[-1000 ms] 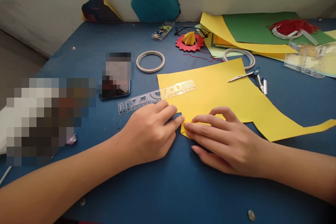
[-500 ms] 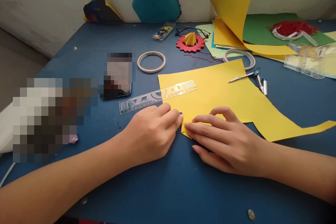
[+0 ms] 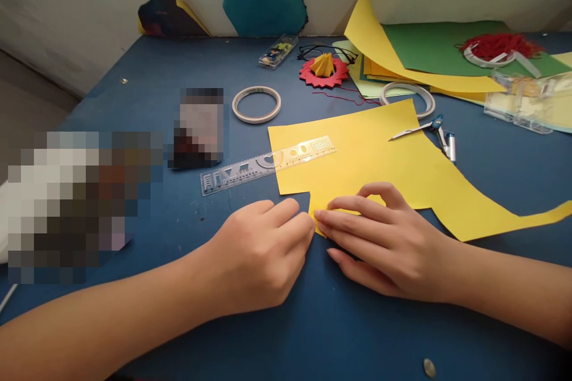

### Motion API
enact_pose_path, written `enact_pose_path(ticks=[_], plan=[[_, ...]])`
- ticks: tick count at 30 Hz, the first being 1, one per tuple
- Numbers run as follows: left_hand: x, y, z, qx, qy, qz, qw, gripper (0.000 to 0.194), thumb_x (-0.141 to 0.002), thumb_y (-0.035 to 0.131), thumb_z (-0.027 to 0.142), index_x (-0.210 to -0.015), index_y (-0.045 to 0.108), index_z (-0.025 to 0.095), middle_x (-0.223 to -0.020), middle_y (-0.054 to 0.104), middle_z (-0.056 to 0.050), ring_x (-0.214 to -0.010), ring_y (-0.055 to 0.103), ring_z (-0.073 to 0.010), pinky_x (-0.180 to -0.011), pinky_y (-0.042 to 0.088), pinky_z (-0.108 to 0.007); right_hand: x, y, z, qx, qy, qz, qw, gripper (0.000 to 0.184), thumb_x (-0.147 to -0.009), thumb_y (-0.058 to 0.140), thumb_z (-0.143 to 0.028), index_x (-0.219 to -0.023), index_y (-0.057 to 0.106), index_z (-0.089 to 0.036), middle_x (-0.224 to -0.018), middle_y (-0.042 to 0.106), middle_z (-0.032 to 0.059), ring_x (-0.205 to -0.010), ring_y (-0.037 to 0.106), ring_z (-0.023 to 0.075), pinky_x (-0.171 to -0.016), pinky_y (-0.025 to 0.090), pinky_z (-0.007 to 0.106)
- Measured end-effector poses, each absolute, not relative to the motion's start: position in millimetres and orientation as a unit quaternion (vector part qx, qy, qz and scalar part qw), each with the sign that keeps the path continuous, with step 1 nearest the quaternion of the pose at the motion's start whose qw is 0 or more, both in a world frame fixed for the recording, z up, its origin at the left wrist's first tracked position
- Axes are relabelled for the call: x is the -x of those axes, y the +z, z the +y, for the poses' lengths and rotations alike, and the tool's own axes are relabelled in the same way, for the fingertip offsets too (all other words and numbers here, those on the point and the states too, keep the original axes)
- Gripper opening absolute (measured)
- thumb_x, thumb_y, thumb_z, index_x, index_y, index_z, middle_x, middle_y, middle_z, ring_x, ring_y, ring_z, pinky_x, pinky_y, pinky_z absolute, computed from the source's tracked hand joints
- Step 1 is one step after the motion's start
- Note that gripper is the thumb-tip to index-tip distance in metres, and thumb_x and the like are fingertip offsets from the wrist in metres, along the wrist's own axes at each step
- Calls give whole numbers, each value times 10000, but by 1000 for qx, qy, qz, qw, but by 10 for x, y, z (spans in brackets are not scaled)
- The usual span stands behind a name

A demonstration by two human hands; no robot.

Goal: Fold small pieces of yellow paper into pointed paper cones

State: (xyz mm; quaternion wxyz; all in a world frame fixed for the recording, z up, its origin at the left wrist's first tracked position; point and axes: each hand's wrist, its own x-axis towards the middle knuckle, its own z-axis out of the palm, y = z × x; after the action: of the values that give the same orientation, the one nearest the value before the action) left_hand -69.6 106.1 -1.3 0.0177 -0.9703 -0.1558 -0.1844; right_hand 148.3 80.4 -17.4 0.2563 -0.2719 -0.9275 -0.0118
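Note:
A small folded yellow paper [image 3: 318, 205] lies on the blue table between my hands, by the near edge of a large yellow sheet [image 3: 344, 161]. My right hand [image 3: 384, 241] presses its fingertips together on the fold. Curled closed, my left hand [image 3: 268, 253] meets the folded paper's left side with its fingertips; their exact grip is hidden. Most of the folded piece is under my fingers. A clear stencil ruler [image 3: 268, 165] lies partly across the sheet's left side, above my left hand. Scissors [image 3: 435, 125] rest with one blade over the sheet's right edge.
Two tape rolls [image 3: 256, 104] lie farther back. Behind them are glasses [image 3: 328, 50], a red and yellow paper ornament [image 3: 323, 69], and stacked coloured sheets [image 3: 429, 47] with one curling up. A clear case [image 3: 518, 104] stands at right. Blurred-out items [image 3: 196, 128] occupy the left.
My left hand has slid down along the folded paper, toward me. At the back, the loose yellow sheet flapped up and has partly sunk again. My right hand has stayed put.

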Motion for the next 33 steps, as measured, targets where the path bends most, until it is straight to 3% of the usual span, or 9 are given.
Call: enact_pose_path(ticks=[12, 20, 28, 33], plan=[[672, -27, 1149, 965, -191, -181, 0, 196, -804, 496, 69, -845, 684, 34, -708, 604, -104, -630, 500, -193, -529, 475, -339, -1482, -173, 803, 261, -31, -932, 250, 150, -844, 584, -193, -961, 637, -115, -997, 695, 52, -959, 603, 195, -812, 429, 405], [668, -19, 1169, 960, -202, -195, 0, 231, -822, 472, 77, -861, 698, 41, -722, 620, -109, -619, 517, -193, -494, 458, -329, -1475, -168, 795, 263, -45, -931, 250, 106, -856, 561, -190, -896, 650, -148, -989, 697, 38, -986, 597, 187, -842, 424, 397], [680, -19, 1230, 963, -168, -204, 52, 233, -846, 461, 117, -926, 674, 65, -749, 605, -89, -680, 529, -200, -562, 482, -332, -1471, -165, 802, 255, -31, -931, 258, 106, -839, 584, -177, -895, 650, -116, -971, 699, 54, -944, 611, 189, -821, 434, 394], [677, -29, 1258, 969, -154, -179, 73, 195, -844, 456, 112, -892, 641, 73, -718, 561, -58, -649, 491, -176, -528, 427, -312, -1464, -162, 797, 262, -27, -930, 258, 91, -848, 573, -174, -889, 643, -133, -969, 700, 52, -936, 610, 182, -811, 440, 387]])
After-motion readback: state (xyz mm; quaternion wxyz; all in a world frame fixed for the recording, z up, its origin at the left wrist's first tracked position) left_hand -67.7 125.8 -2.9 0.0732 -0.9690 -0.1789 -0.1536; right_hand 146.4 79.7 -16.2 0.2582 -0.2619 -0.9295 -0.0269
